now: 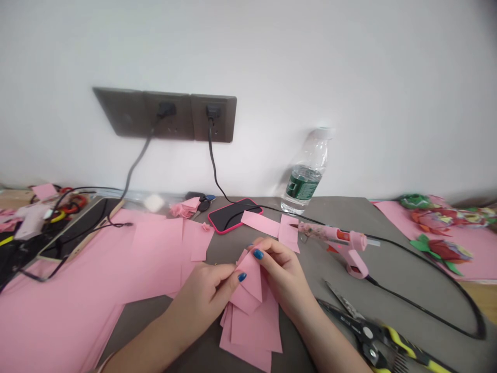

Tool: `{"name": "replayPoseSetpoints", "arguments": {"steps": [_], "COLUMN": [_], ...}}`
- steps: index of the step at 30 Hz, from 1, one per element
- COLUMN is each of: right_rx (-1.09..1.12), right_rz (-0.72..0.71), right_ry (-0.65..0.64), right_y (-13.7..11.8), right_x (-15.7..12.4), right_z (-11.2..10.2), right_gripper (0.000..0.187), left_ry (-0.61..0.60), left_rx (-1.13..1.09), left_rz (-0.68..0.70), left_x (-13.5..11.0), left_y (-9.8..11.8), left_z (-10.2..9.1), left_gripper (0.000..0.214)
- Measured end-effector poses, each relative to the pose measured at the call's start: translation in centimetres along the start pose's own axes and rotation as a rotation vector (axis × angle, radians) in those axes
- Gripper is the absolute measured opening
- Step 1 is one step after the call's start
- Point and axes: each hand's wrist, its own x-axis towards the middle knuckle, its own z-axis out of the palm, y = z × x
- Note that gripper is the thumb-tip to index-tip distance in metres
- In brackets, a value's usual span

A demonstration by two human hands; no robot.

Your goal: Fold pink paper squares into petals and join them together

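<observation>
A piece of pink paper (251, 277), folded to a slanted edge, is pinched between my two hands. My left hand (212, 290) grips its left side between thumb and forefinger. At its upper right corner, my right hand (280, 272) closes thumb and fingers on it. Right beneath lie several loose pink paper rectangles (256, 331), overlapping on the grey table (155, 331). Beyond my fingers, two pink strips (262, 224) lie beside a phone with a pink case (235, 215). Part of the folded paper is hidden behind my fingers.
A pink glue gun (341, 241) lies right, its cord looping behind. Black-and-yellow pliers (368, 336) and open scissors (347, 303) are near my right forearm. A water bottle (305, 178) stands by the wall. Large pink sheets (89, 290) cover the left; paper flowers (446, 254) lie far right.
</observation>
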Motion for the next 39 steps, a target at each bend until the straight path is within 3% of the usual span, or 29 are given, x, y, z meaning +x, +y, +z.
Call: {"name": "replayPoseSetpoints", "arguments": {"steps": [15,23,30,39], "right_rx": [-0.072,0.115,-0.03,-0.005], "right_rz": [-0.021,0.054,0.105,0.12], "right_ry": [0.005,0.094,0.029,-0.002], "right_y": [0.1,-0.3,-0.7,-1.0], "right_x": [-0.3,0.3,0.1,0.0], "right_z": [-0.1,-0.4,-0.4,-0.7], "right_gripper": [0.018,0.027,0.028,0.025], "left_ry": [-0.028,-0.08,-0.052,-0.105], "left_rx": [0.057,0.017,0.018,-0.094], "left_rz": [0.008,-0.024,-0.056,-0.064], "left_x": [-0.2,-0.4,-0.1,-0.1], "left_y": [0.2,0.1,0.1,0.4], "left_z": [-0.1,0.0,-0.1,-0.5], "left_gripper": [0.043,0.044,0.043,0.041]}}
